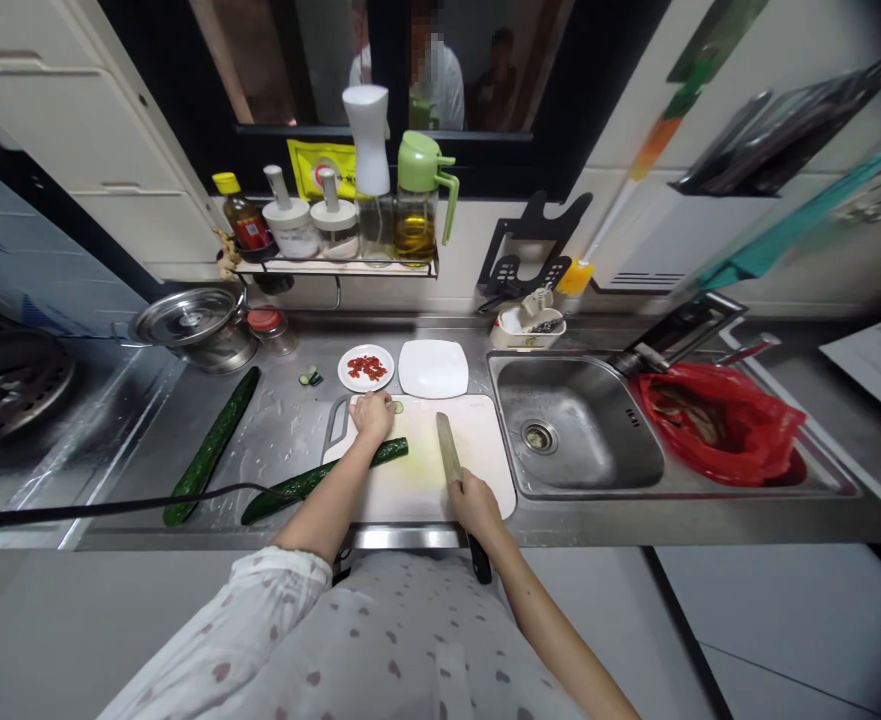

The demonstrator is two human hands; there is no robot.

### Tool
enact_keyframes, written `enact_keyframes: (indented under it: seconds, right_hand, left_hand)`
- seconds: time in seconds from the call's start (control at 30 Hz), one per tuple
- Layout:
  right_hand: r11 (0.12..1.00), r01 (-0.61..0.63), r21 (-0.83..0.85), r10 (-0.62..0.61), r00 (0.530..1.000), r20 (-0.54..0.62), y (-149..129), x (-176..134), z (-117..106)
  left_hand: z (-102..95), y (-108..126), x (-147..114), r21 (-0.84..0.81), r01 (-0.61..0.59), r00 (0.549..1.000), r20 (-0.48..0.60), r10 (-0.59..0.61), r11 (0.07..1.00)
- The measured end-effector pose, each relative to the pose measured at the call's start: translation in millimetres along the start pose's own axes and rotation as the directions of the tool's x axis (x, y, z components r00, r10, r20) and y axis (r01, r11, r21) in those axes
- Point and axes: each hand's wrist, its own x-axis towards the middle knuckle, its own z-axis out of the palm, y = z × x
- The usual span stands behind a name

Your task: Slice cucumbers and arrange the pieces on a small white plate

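My left hand rests at the far edge of the white cutting board, its fingers closed in a pinch at a small pale cucumber slice. My right hand grips a knife by its black handle, with the blade pointing away over the board. One cut cucumber lies slantwise under my left forearm, partly on the board and partly on the counter. Another whole cucumber lies farther left. Beyond the board stand a plate of chopped red pieces and a white square plate.
A steel sink is at the right, with a red plastic bag beside it. Small cucumber ends lie behind the board. A lidded pot and jar stand back left. A dark cable crosses the left counter.
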Motion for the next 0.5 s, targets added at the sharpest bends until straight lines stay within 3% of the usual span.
enact_keyframes:
  seconds: [0.2, 0.37, 0.5]
  right_hand:
    - [1.000, 0.025, -0.017, -0.025, 1.000, 0.006, -6.1, 0.6, -2.5]
    - [0.997, 0.078, -0.012, -0.079, 0.997, -0.016, -11.8, 3.7, 1.5]
    - [0.995, 0.102, -0.013, -0.102, 0.995, -0.020, -14.4, 5.3, 6.5]
  left_hand:
    - [-15.3, -7.8, -12.5, -0.209, 0.014, 0.997, -0.065, -0.028, 0.978]
    - [-21.4, -25.8, -54.1, -0.262, -0.220, 0.974, -0.106, 0.198, 0.940]
    - [-18.8, -33.6, -88.0, -0.156, -0.367, 0.930, -0.031, 0.367, 0.917]
